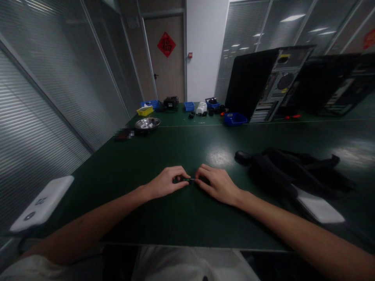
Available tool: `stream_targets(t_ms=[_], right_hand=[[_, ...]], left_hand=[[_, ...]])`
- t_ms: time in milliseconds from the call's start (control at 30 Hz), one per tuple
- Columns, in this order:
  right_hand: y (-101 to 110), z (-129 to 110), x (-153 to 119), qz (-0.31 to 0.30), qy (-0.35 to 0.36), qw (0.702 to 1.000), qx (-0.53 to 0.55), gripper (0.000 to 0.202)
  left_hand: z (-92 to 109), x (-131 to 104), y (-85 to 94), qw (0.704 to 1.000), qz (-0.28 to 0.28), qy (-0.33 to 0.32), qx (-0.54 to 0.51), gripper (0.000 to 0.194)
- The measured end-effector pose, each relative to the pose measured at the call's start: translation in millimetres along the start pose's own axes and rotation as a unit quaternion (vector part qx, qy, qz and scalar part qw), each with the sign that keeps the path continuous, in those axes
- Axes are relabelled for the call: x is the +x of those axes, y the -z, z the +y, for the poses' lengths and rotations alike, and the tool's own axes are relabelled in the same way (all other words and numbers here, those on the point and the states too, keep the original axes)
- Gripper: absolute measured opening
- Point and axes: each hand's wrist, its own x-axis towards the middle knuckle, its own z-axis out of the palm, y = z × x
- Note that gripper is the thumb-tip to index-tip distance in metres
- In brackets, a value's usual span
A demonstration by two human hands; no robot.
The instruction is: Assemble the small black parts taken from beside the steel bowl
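Observation:
Low over the green table (140,156), my two hands meet in front of me. My left hand (166,182) pinches a small dark thin piece (191,180) between thumb and fingers. From the right, the thumb and bent fingers of my right hand (217,183) close on the piece's other end, where a short light strip shows. The fingers cover most of it, and it is too small and dim for me to tell its kind.
Right of my hands lie a black fabric heap (284,168) and a white slab-like device (320,208). Another white device (43,203) sits at the left edge. Farther back are a metal bowl (148,123), a blue bin (235,119), a yellow tray (145,111) and computer cases (252,82).

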Motion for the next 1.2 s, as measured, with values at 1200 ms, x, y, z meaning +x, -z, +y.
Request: stream_targets(t_ms=[1200], right_hand=[[-2.8, -1.5, 1.6, 0.031, -0.024, 0.999, 0.022, 0.009]], left_hand=[[5.0, -0.3, 1.7, 1.0, -0.007, -0.016, 0.011, 0.024]])
